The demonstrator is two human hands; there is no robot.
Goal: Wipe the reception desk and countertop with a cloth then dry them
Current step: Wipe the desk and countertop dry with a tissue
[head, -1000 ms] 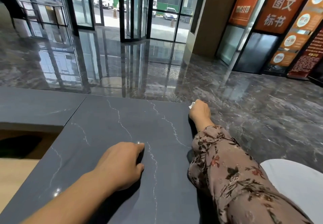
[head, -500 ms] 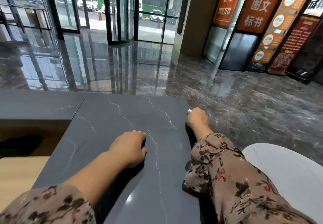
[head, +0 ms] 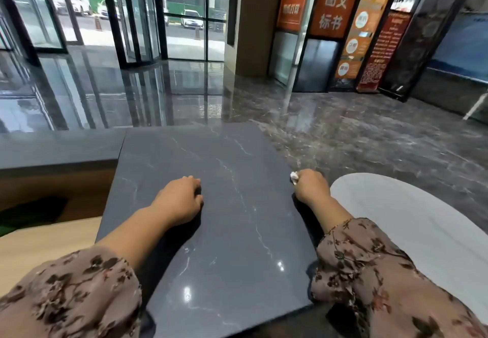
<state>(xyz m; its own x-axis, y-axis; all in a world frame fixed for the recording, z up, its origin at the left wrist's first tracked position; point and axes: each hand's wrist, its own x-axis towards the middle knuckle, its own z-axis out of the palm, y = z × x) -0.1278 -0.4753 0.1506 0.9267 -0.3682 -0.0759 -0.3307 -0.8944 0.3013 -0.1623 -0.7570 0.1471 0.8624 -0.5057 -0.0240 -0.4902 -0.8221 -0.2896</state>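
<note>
The dark grey marble countertop [head: 211,158] with white veins fills the middle of the view. My left hand [head: 182,200] rests on its top, fingers curled under, with nothing seen in it. Over the counter's right edge, my right hand [head: 311,186] grips a small white cloth [head: 294,177]; only a corner of the cloth shows past the fingers. The cloth is pressed against the right side edge of the slab. Both forearms wear floral sleeves.
A lower wooden desk surface [head: 45,242] lies to the left below the counter, under a grey ledge [head: 58,150]. A white rounded surface [head: 412,221] sits to the right. Glossy marble floor, glass doors and orange signs lie beyond.
My right hand with the cloth has slid back toward me along the counter's right edge. The left hand stayed on the top, and my view turned slightly right.
</note>
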